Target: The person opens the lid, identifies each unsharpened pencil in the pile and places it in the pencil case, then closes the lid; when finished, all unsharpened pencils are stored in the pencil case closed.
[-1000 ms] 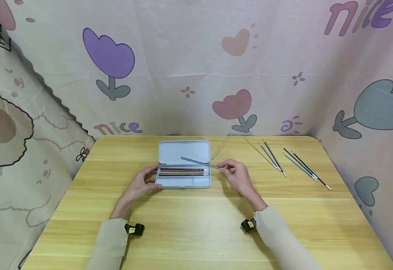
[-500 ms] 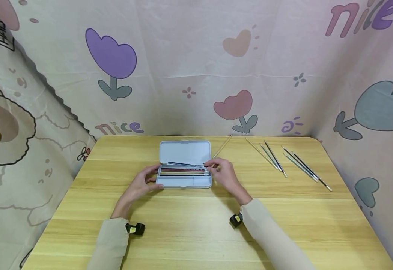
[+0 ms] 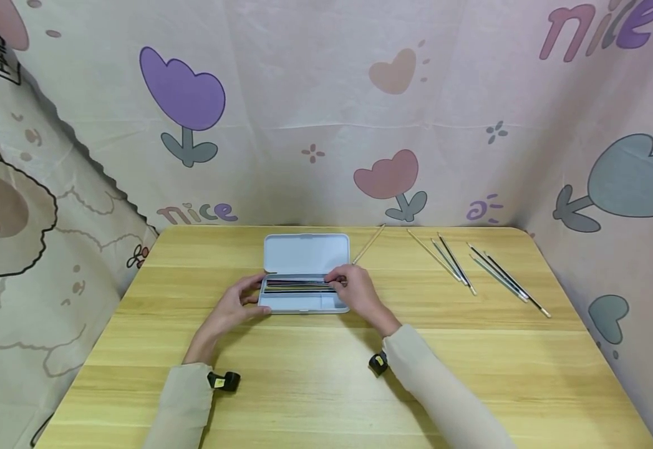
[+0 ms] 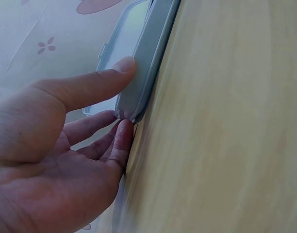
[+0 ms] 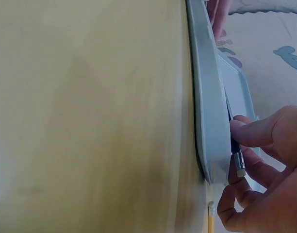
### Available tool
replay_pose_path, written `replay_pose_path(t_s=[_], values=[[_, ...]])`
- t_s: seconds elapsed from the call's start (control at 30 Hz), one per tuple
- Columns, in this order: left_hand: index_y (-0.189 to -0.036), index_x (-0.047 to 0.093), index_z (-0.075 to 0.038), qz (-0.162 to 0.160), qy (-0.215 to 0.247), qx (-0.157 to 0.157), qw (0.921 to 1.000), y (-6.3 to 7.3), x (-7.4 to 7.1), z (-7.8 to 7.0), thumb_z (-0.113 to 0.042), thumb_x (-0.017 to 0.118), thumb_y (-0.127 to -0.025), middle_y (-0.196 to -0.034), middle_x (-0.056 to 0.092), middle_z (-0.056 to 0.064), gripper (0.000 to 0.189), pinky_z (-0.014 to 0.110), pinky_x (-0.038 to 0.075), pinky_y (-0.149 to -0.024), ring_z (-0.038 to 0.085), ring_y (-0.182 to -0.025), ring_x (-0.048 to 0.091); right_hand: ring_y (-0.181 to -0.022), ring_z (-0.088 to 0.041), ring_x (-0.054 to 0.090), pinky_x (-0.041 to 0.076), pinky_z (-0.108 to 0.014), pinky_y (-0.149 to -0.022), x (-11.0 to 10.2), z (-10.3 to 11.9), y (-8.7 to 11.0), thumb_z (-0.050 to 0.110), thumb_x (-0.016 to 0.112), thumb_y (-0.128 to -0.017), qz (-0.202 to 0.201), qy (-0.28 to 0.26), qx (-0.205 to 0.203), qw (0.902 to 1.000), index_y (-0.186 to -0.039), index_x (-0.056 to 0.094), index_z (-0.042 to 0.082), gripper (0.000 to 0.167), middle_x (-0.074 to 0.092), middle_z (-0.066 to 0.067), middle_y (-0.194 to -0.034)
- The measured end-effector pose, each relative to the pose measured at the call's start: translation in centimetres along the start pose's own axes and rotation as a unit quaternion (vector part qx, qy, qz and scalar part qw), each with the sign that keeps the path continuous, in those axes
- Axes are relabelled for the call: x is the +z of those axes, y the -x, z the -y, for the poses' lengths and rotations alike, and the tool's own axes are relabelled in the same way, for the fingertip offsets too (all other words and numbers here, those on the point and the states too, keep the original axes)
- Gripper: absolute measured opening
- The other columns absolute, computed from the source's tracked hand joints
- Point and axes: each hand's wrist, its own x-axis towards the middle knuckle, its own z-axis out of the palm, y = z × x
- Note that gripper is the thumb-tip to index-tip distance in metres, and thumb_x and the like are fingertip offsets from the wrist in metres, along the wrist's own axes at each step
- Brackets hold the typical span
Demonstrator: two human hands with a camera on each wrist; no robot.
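Observation:
A pale blue pencil case (image 3: 289,302) lies on the table with its lid (image 3: 306,252) folded back. Several pencils (image 3: 298,287) lie side by side in its rear compartment. My left hand (image 3: 235,308) holds the case's left end, the thumb (image 4: 123,65) against the front wall and the other fingers round the end. Over the case's right end, my right hand (image 3: 360,292) pinches a dark pencil (image 5: 237,158) near its metal band and white eraser, between thumb and fingers. In the head view the hand hides the right ends of the pencils.
Just right of the lid, a yellow pencil (image 3: 370,243) lies slanted on the wooden table (image 3: 304,386). Farther right rest two loose groups of pencils, one with a yellow pencil (image 3: 434,254), the other with a black pencil (image 3: 517,284). A patterned cloth hangs behind.
My right hand has moved left and brought the dark pencil from above the lid down into the case's rear compartment. The left hand has stayed on the case's left end.

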Motion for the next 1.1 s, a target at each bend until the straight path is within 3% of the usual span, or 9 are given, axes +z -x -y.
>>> replay_pose_path(t_s=[0.33, 0.43, 0.6, 0.77, 0.97, 1.1], values=[[-0.154, 0.038, 0.005, 0.000, 0.009, -0.001, 1.0000, 0.0, 0.0, 0.1, 0.006, 0.081, -0.084, -0.144, 0.047, 0.030, 0.083, 0.031, 0.054, -0.095, 0.045, -0.117, 0.060, -0.088, -0.023, 0.071, 0.060, -0.034, -0.080, 0.8, -0.1, -0.6, -0.010, 0.074, -0.086, -0.012, 0.059, -0.045, 0.9971, -0.093, 0.079, 0.002, 0.015, 0.076, -0.009, -0.096], [-0.154, 0.039, 0.004, -0.001, 0.008, -0.002, 1.0000, 0.0, 0.0, 0.1, 0.005, 0.081, -0.084, -0.144, 0.047, 0.029, 0.082, 0.031, 0.054, -0.094, 0.044, -0.117, 0.060, -0.089, -0.023, 0.070, 0.059, -0.035, -0.081, 0.7, 0.0, -0.5, -0.009, 0.074, -0.087, -0.013, 0.057, -0.039, 0.9975, -0.096, 0.079, 0.002, 0.015, 0.076, -0.009, -0.096], [-0.154, 0.040, 0.003, -0.006, -0.003, -0.006, 1.0000, -0.3, 0.1, 0.1, 0.005, 0.081, -0.083, -0.144, 0.047, 0.028, 0.082, 0.036, 0.054, -0.097, 0.043, -0.118, 0.060, -0.089, -0.022, 0.069, 0.060, -0.032, -0.079, -0.1, -0.2, -0.1, -0.009, 0.072, -0.089, -0.015, -0.002, -0.001, 0.9999, -0.103, 0.077, 0.000, 0.017, 0.074, -0.010, -0.097], [-0.154, 0.040, 0.003, -0.004, -0.006, -0.005, 1.0000, -0.4, 0.1, 0.0, 0.004, 0.081, -0.084, -0.144, 0.047, 0.028, 0.082, 0.042, 0.054, -0.100, 0.044, -0.119, 0.060, -0.085, -0.021, 0.065, 0.058, -0.026, -0.074, -1.5, -1.0, -0.2, -0.004, 0.074, -0.091, -0.058, -0.063, 0.019, 0.9961, -0.107, 0.075, -0.002, 0.017, 0.072, -0.010, -0.095], [-0.154, 0.039, 0.004, -0.002, 0.003, -0.003, 1.0000, -0.2, 0.0, 0.0, 0.004, 0.081, -0.084, -0.145, 0.046, 0.028, 0.082, 0.042, 0.053, -0.100, 0.045, -0.120, 0.059, -0.089, -0.025, 0.065, 0.057, -0.023, -0.067, -3.0, -1.9, -1.4, 0.005, 0.072, -0.095, -0.138, -0.130, 0.065, 0.9797, -0.116, 0.073, -0.002, 0.022, 0.072, -0.014, -0.101], [-0.154, 0.039, 0.004, -0.002, 0.004, -0.002, 1.0000, -0.1, 0.0, 0.1, 0.004, 0.081, -0.084, -0.144, 0.046, 0.029, 0.082, 0.043, 0.053, -0.100, 0.045, -0.119, 0.059, -0.096, -0.030, 0.067, 0.061, -0.034, -0.074, -3.2, -2.6, -2.4, 0.009, 0.067, -0.099, -0.141, -0.182, 0.115, 0.9662, -0.126, 0.069, -0.002, 0.029, 0.070, -0.018, -0.113]])
